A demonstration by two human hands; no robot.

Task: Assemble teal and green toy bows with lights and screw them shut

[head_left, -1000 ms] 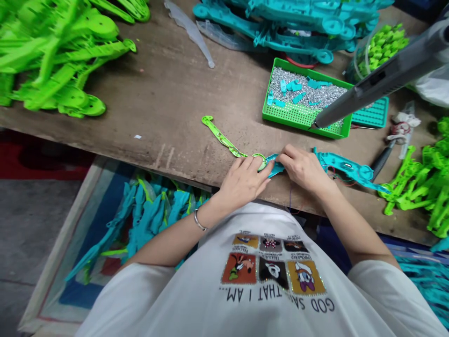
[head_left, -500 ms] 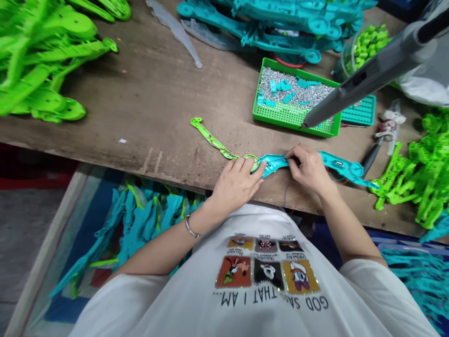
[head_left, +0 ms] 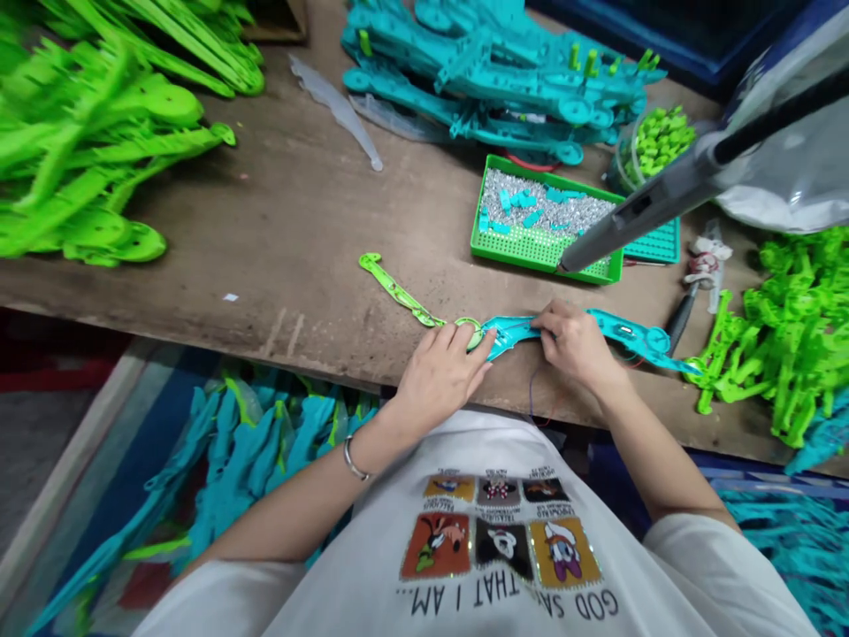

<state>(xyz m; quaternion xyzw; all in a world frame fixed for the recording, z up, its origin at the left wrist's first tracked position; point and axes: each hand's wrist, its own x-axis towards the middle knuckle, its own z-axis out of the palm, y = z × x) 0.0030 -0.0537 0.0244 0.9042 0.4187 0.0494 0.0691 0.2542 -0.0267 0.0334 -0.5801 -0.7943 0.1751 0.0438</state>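
A long bow-shaped plastic shell (head_left: pixel 509 334) lies open side up along the table's front edge. Its middle and right are blue, and a thin green arm (head_left: pixel 398 294) extends to the left. My left hand (head_left: pixel 438 372) rests over the joint of green and blue, fingers bent onto the shell and holding it down. Over the blue part, my right hand (head_left: pixel 574 345) has thumb and fingertips pinched together. A thin wire runs along the shell to those fingertips, which hide its end. Loose thin wires (head_left: pixel 531 398) hang over the table edge below.
Screws and small blue pieces fill a green tray (head_left: pixel 547 265). A grey electric screwdriver (head_left: pixel 637 212) hangs at a slant above it. Green parts (head_left: pixel 86 159) pile at left, more (head_left: pixel 796 327) at right, blue shells (head_left: pixel 491 71) at the back. A black-handled tool (head_left: pixel 682 310) lies right.
The view has shifted, so the table and shell appear lower in the picture. Both hands keep nearly the same place on the shell.
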